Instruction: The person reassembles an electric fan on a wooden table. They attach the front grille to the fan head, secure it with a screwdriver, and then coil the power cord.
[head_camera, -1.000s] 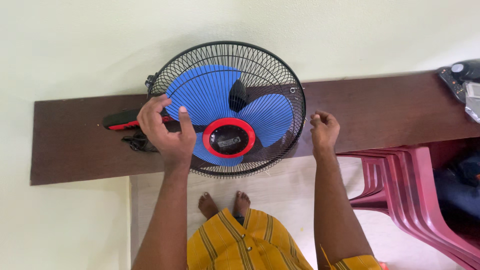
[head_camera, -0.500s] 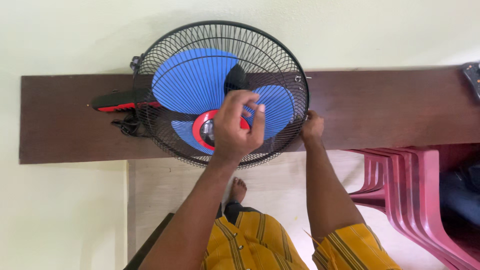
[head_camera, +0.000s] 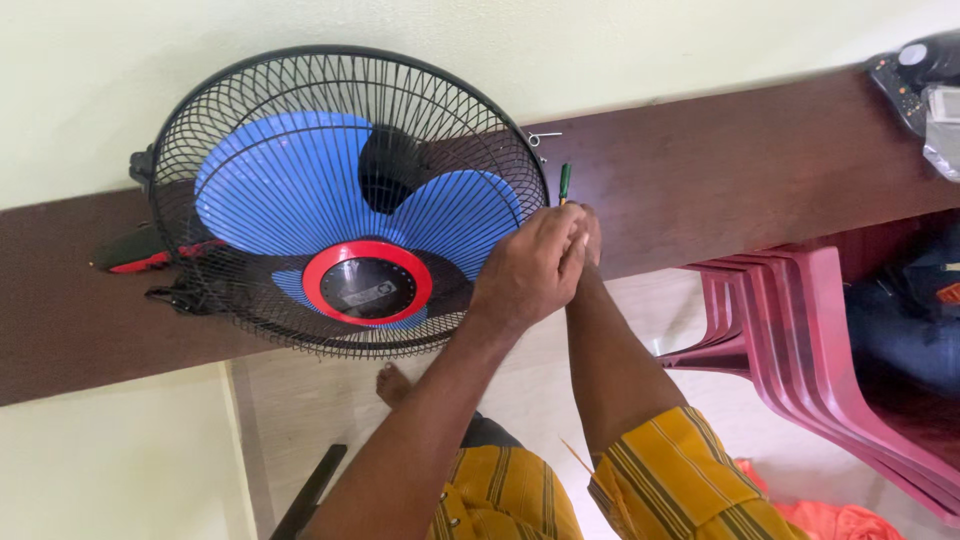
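1. Left hand curls over the right hand, fingers pressed together at the right rim of the fan guard.
2. Right hand, mostly hidden, seems to pinch a green-tipped tool.
3. Tool's long axis runs near to far, tip pointing away over the bench, just right of the guard.

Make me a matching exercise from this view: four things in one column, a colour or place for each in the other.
1 fan blades
2 fan hub
3 stacked chairs
4 green-handled tool

a at the hands by the grille's right rim
b blue
c red ring, dark centre
d maroon, at the right under the ledge

Pairs: 1-b, 2-c, 3-d, 4-a
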